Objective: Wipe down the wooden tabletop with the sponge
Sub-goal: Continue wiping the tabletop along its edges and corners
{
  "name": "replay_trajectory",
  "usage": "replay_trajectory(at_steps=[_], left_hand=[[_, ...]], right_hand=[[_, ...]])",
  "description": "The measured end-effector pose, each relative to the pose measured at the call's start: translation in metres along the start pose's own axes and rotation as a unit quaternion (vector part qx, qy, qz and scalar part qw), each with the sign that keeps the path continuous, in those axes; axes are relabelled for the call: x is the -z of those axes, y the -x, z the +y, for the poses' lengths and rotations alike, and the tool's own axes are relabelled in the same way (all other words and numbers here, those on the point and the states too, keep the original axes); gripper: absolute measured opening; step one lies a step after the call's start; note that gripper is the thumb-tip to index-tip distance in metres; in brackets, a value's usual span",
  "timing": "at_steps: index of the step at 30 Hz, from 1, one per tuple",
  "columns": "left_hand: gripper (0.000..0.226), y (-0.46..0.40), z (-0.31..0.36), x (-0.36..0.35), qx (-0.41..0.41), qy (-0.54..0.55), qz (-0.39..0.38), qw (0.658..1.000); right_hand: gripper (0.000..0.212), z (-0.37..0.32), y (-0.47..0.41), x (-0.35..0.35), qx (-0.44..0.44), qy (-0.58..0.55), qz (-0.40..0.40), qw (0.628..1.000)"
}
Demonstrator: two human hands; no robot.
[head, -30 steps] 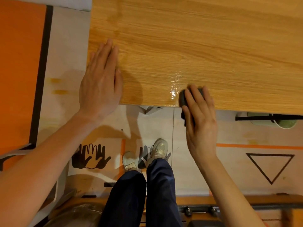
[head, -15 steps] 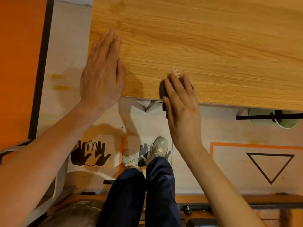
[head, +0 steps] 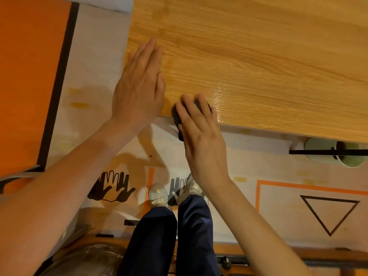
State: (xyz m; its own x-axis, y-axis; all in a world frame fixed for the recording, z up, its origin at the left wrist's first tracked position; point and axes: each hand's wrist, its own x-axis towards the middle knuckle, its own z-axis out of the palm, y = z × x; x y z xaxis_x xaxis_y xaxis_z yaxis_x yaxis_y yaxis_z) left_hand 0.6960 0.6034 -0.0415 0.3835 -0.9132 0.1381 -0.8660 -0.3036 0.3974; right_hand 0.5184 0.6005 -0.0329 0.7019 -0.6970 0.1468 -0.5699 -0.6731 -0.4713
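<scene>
the left hand (head: 139,86) lies flat and spread, clamped on nothing, at the bench's (head: 258,56) near left corner, palm partly past the left edge; it seems to steady the body. just right of it, the right hand (head: 201,134) presses down over a dark sponge (head: 177,116), fingers draped across its top, at the bench's near edge, the sponge partly overhanging. the step in hand looks like wiping along the near edge. a wet sheen (head: 221,98) shows on the wood just right of the sponge. next, judging by the drier wood toward the far edge, strokes should carry there.
</scene>
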Motion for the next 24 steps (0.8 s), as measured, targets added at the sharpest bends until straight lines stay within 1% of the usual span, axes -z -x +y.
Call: replay_trajectory(at_steps=[4, 5, 7, 9, 10, 13, 15, 17, 18, 22, 24], left_hand=[[0.050, 0.002, -0.010, 0.006, 0.002, 0.024, 0.000, 1.000], [0.049, 0.007, -0.013, 0.007, -0.005, 0.015, 0.007, 1.000], [0.049, 0.016, -0.016, 0.006, -0.029, 0.002, 0.022, 0.999], [0.048, 0.022, -0.018, 0.004, -0.038, 0.007, 0.033, 0.999], [0.048, 0.022, -0.018, 0.002, -0.037, 0.012, 0.039, 0.998], [0.047, 0.019, -0.018, -0.002, -0.032, 0.019, 0.050, 0.998], [0.047, 0.018, -0.020, -0.004, -0.031, 0.019, 0.055, 0.998], [0.047, 0.018, -0.021, -0.005, -0.035, 0.020, 0.059, 0.997], [0.046, 0.018, -0.020, -0.005, -0.035, 0.020, 0.061, 0.997], [0.047, 0.016, -0.019, -0.004, -0.032, 0.017, 0.061, 0.998], [0.048, 0.016, -0.019, -0.003, -0.032, 0.015, 0.056, 0.998]], right_hand=[[0.039, -0.009, -0.063, -0.009, -0.062, -0.053, 0.018, 0.996], [0.040, -0.011, -0.070, -0.013, -0.053, -0.046, 0.018, 0.997], [0.044, 0.000, -0.061, -0.012, 0.014, -0.007, -0.009, 1.000], [0.046, 0.030, -0.035, 0.005, 0.074, 0.039, -0.028, 0.996], [0.046, 0.051, -0.023, 0.018, 0.076, 0.055, -0.016, 0.995], [0.049, 0.104, 0.011, 0.054, 0.007, 0.096, 0.021, 0.995], [0.050, 0.115, 0.019, 0.063, -0.035, 0.110, 0.040, 0.993], [0.051, 0.102, 0.015, 0.053, -0.055, 0.103, 0.064, 0.991], [0.051, 0.087, 0.009, 0.042, -0.050, 0.098, 0.067, 0.992], [0.044, 0.019, -0.019, -0.015, 0.048, 0.072, 0.054, 0.995], [0.042, 0.007, -0.026, -0.021, 0.098, 0.071, 0.040, 0.992]])
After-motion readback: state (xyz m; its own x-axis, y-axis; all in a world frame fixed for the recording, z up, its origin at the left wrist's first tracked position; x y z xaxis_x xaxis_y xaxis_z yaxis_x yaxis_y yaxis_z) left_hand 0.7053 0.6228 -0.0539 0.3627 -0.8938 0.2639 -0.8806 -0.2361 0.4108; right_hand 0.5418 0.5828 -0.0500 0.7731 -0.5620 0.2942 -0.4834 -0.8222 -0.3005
